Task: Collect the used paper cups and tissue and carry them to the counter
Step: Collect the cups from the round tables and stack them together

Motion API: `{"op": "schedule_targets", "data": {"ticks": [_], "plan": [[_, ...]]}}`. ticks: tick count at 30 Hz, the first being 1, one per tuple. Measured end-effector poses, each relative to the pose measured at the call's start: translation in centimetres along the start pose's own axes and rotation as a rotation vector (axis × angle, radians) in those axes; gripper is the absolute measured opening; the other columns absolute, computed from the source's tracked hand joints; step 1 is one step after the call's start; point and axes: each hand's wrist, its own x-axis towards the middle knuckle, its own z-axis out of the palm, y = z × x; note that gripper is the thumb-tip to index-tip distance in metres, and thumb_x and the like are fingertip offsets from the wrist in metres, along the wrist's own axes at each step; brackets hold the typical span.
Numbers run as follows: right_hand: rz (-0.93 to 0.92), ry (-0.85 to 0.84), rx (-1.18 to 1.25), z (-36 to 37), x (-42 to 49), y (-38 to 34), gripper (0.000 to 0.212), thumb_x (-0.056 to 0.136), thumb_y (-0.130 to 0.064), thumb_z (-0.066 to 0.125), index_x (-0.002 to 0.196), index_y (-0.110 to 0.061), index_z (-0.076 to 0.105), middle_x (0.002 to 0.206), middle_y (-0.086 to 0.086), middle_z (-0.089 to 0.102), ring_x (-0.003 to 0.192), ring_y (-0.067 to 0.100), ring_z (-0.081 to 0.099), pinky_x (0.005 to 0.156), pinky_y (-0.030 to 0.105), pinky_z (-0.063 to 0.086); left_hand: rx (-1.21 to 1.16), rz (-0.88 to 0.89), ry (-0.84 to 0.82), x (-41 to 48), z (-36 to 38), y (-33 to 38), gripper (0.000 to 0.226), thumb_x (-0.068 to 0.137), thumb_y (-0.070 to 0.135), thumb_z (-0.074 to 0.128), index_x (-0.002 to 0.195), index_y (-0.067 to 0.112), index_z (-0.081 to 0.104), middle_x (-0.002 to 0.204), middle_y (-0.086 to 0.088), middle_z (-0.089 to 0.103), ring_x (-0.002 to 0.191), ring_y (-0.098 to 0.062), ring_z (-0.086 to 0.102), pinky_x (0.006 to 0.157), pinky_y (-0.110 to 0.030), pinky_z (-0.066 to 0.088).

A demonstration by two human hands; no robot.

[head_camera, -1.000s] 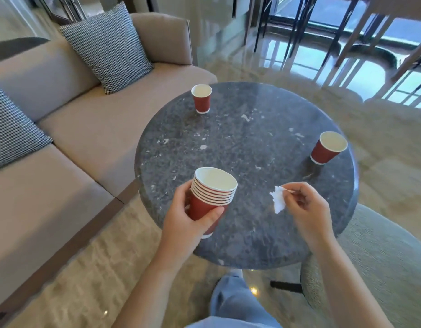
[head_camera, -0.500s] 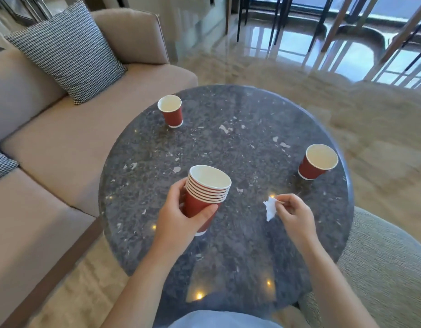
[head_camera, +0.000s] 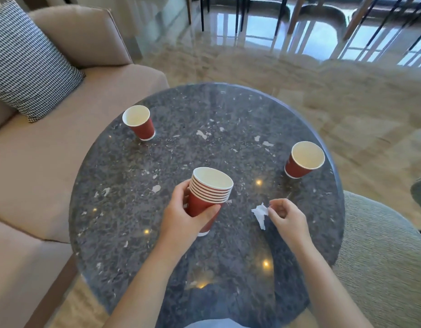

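Note:
My left hand [head_camera: 181, 218] grips a stack of several nested red paper cups [head_camera: 208, 192], held upright over the round dark marble table [head_camera: 204, 256]. To its right, my right hand [head_camera: 288, 217] pinches a small crumpled white tissue [head_camera: 260, 214] between thumb and fingers, just above the tabletop. One single red cup [head_camera: 139, 123] stands upright at the table's far left. Another red cup [head_camera: 303, 159] stands near the right edge.
A beige sofa [head_camera: 51, 162] with a houndstooth cushion [head_camera: 27, 65] runs along the left of the table. A grey-green upholstered seat [head_camera: 382, 268] sits at the right. Glossy floor and dark chair legs [head_camera: 240, 15] lie beyond the table.
My view has moved closer over the table, so it now fills more of the frame. Both hands keep their hold; the tissue hangs a little lower and further right of the stack.

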Motion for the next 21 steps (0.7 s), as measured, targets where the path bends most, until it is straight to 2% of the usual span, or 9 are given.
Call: {"op": "schedule_targets", "data": {"ticks": [5, 10, 12, 16, 18, 21], "plan": [[-0.023, 0.088, 0.016, -1.3, 0.5, -0.6, 0.012, 0.083, -0.012, 0.064, 0.095, -0.016, 0.062, 0.094, 0.000, 0.064, 0.080, 0.001, 0.058, 0.067, 0.009, 0.040, -0.012, 0.002, -0.045, 1.4, 1.5, 0.4, 0.060, 0.051, 0.054, 0.076, 0.105, 0.051, 0.049, 0.104, 0.030, 0.060, 0.099, 0.008, 0.056, 0.080, -0.014, 0.045], [-0.043, 0.191, 0.038, -3.6, 1.7, -1.7, 0.014, 0.083, -0.014, 0.065, 0.096, -0.015, 0.061, 0.093, 0.002, 0.065, 0.079, 0.005, 0.059, 0.072, 0.017, 0.041, -0.008, 0.005, -0.072, 2.5, 2.8, 0.4, 0.058, 0.058, 0.039, 0.083, 0.105, 0.051, 0.050, 0.105, 0.029, 0.061, 0.101, 0.006, 0.056, 0.084, -0.019, 0.045], [-0.047, 0.230, 0.032, -4.5, 2.5, -2.0, 0.015, 0.082, -0.015, 0.066, 0.096, -0.013, 0.061, 0.094, 0.003, 0.065, 0.078, 0.006, 0.058, 0.074, 0.021, 0.042, 0.005, 0.006, -0.084, 2.8, 3.2, 0.5, 0.058, 0.061, 0.035, 0.083, 0.104, 0.053, 0.049, 0.105, 0.028, 0.061, 0.102, 0.006, 0.055, 0.083, -0.017, 0.046], [-0.052, 0.304, -0.007, -5.9, 3.8, -2.2, 0.026, 0.081, -0.021, 0.068, 0.102, -0.011, 0.058, 0.099, 0.005, 0.063, 0.085, 0.018, 0.059, 0.077, 0.030, 0.045, 0.028, 0.003, -0.095, 3.0, 3.7, 1.1, 0.058, 0.053, 0.057, 0.076, 0.102, 0.059, 0.046, 0.103, 0.040, 0.056, 0.099, 0.015, 0.052, 0.075, -0.001, 0.042], [-0.059, 0.347, -0.030, -6.2, 4.3, -2.3, 0.034, 0.079, -0.023, 0.069, 0.107, -0.011, 0.055, 0.104, 0.007, 0.060, 0.090, 0.021, 0.058, 0.078, 0.030, 0.045, 0.035, 0.000, -0.090, 3.1, 3.9, 1.2, 0.061, 0.048, 0.065, 0.071, 0.102, 0.060, 0.045, 0.102, 0.042, 0.054, 0.098, 0.017, 0.051, 0.073, 0.001, 0.040], [-0.078, 0.390, -0.069, -6.4, 5.1, -2.6, 0.050, 0.076, -0.026, 0.072, 0.117, -0.009, 0.048, 0.113, 0.008, 0.052, 0.098, 0.021, 0.053, 0.085, 0.033, 0.043, 0.040, -0.006, -0.085, 3.3, 4.2, 1.3, 0.062, 0.047, 0.065, 0.071, 0.103, 0.060, 0.045, 0.102, 0.038, 0.057, 0.099, 0.017, 0.051, 0.073, 0.001, 0.039]]}}
